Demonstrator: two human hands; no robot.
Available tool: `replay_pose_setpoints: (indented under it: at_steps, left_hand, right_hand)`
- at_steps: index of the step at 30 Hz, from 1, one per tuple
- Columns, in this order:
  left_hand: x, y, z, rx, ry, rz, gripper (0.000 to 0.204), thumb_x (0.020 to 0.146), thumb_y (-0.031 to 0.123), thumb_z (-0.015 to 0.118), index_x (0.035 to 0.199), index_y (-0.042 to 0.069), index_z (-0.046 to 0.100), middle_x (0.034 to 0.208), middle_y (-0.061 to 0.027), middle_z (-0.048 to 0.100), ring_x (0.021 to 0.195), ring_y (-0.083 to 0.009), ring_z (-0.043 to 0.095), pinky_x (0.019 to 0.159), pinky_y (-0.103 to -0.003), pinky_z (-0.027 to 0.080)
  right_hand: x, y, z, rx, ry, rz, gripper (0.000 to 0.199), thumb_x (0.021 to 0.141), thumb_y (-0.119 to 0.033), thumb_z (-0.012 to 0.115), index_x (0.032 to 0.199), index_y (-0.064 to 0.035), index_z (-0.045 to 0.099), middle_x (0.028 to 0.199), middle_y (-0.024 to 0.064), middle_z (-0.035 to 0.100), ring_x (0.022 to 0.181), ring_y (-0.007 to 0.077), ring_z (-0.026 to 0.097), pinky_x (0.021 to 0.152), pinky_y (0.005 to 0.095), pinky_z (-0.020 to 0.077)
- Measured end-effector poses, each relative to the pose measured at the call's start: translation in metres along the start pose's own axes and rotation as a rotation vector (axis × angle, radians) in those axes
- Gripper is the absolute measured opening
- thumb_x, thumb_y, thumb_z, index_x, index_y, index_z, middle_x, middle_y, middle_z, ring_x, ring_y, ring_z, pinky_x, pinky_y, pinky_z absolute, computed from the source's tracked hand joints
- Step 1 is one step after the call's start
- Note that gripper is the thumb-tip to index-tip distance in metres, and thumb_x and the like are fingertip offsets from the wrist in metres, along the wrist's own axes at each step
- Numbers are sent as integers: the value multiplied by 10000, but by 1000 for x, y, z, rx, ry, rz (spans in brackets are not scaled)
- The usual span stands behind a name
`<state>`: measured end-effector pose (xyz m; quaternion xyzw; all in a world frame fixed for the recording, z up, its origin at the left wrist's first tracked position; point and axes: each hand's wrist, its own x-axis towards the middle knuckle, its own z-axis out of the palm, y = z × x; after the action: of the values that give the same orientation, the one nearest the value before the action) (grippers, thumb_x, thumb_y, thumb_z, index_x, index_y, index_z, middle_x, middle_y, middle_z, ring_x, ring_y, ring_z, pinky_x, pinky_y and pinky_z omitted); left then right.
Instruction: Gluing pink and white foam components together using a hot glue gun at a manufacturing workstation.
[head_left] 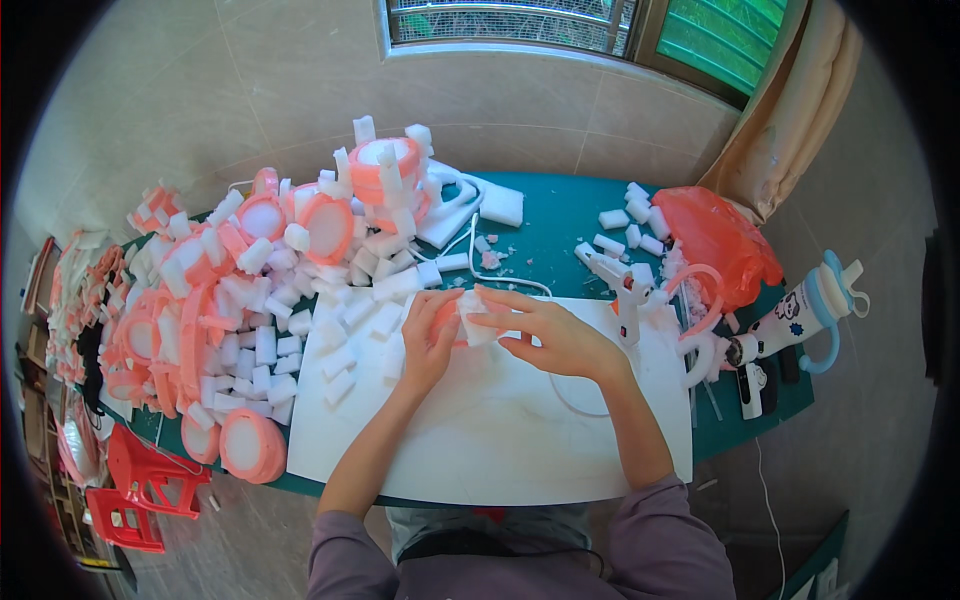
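Observation:
Both hands meet over the middle of a white board. My left hand is closed around a pink foam piece, most of which the fingers hide. A white foam block stands against that piece, and my right hand pinches it between thumb and fingers. Several loose white foam blocks lie on the board to the left of my hands. A white glue gun stands beyond my right hand, its cable running over the board.
Pink foam rings with white centres and white blocks heap high on the left of the green table. On the right are a red plastic bag, white blocks, pink and white rings, and a bottle. Red stools stand at lower left.

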<state>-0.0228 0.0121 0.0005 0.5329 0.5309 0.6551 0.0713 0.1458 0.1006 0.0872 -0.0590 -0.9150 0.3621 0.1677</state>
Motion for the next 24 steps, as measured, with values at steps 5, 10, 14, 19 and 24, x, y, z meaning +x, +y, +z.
replay_pose_setpoints:
  at_steps: [5,10,14,19,24]
  left_hand:
    - [-1,-2,1,-49,18,-37,240,770,39,530,1001,12,588,900,-112,530,832,-212,523,736,-273,410]
    - [-1,-2,1,-52,12,-75,233,771,33,522,993,10,590,897,-108,535,835,-207,526,746,-269,407]
    - [0,-3,0,-91,4,-109,230,773,31,515,989,10,591,903,-108,537,836,-208,527,755,-268,405]
    - [-1,-3,-1,-80,1,-110,239,769,35,517,996,8,589,911,-109,536,848,-210,523,762,-270,402]
    - [1,0,-3,-85,-45,-79,281,746,53,544,1021,10,581,924,-111,531,868,-214,516,772,-277,399]
  right_hand:
    - [0,1,1,4,0,4,494,772,40,532,1196,-215,531,1347,108,376,1009,212,549,643,233,469]
    - [0,2,2,-5,13,-7,501,770,42,533,1196,-223,531,1347,111,375,1010,218,551,644,237,473]
    - [0,1,1,7,5,5,502,770,43,532,1194,-224,533,1346,109,377,1012,221,551,643,240,475]
    - [0,1,2,15,5,6,504,767,47,531,1191,-226,536,1348,105,376,1015,220,549,647,239,476]
    - [-1,1,1,-9,14,-2,499,767,46,533,1189,-221,538,1347,103,377,1012,221,551,652,241,478]
